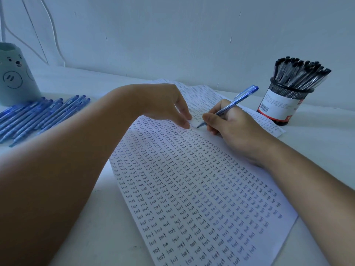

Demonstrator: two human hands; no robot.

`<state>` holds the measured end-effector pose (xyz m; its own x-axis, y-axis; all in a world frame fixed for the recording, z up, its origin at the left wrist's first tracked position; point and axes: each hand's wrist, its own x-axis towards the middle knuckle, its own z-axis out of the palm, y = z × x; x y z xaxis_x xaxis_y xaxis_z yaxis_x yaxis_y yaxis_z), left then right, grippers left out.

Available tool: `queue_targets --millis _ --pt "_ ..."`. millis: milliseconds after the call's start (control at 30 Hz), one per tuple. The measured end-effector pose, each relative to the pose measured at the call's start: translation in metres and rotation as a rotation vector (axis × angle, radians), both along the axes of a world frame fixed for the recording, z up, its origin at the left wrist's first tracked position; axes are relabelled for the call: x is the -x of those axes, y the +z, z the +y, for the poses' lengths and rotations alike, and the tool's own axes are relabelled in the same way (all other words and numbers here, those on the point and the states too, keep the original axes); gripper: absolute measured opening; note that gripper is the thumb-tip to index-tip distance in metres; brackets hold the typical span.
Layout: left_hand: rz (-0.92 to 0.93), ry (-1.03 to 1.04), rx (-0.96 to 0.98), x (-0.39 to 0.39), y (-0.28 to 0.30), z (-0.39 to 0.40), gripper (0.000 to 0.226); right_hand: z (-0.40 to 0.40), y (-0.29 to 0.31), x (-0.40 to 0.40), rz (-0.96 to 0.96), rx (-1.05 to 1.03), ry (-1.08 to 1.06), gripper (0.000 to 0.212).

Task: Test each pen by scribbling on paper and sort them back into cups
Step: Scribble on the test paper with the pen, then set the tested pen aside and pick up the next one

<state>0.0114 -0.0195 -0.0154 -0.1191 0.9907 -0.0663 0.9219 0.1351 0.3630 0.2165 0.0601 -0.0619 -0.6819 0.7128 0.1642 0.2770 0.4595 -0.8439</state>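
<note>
White paper point(192, 198) filled with rows of "test" is spread nearest. At its far end a blue pen point(226, 108) is gripped by the right hand point(232, 127), tip on the sheet, while the left hand point(167, 104) presses relaxed fingertips beside it. Blue pens point(38, 114) and a bear cup point(15, 73) are seen at ten o'clock, a mesh cup point(284, 100) of black pens at two.

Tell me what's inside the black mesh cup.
The black mesh cup holds a packed bunch of black-capped pens, their tops fanning above the rim. Its label covers their lower ends and the bottom.
</note>
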Motion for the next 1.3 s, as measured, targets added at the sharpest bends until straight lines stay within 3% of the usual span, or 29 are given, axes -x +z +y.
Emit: queue_targets --millis 667,900,1033,1167,1300 --pt "-0.017 -0.008 -0.007 0.001 -0.001 -0.001 0.032 -0.002 0.000 0.003 0.005 0.003 -0.012 0.016" --pt "-0.011 -0.018 -0.031 0.004 -0.005 -0.001 0.033 0.002 0.004 -0.001 0.277 0.037 -0.166 0.017" --pt "-0.103 0.002 -0.046 0.004 -0.007 -0.003 0.042 -0.005 0.010 0.002 0.294 -0.093 -0.135 0.019" --pt "-0.264 0.030 -0.111 0.009 -0.011 -0.005 0.057 -0.009 0.011 0.005 0.292 -0.128 -0.104 0.008" --pt "-0.400 0.094 -0.217 0.016 -0.021 -0.001 0.038 -0.013 0.011 0.006 0.212 -0.179 -0.006 0.017"
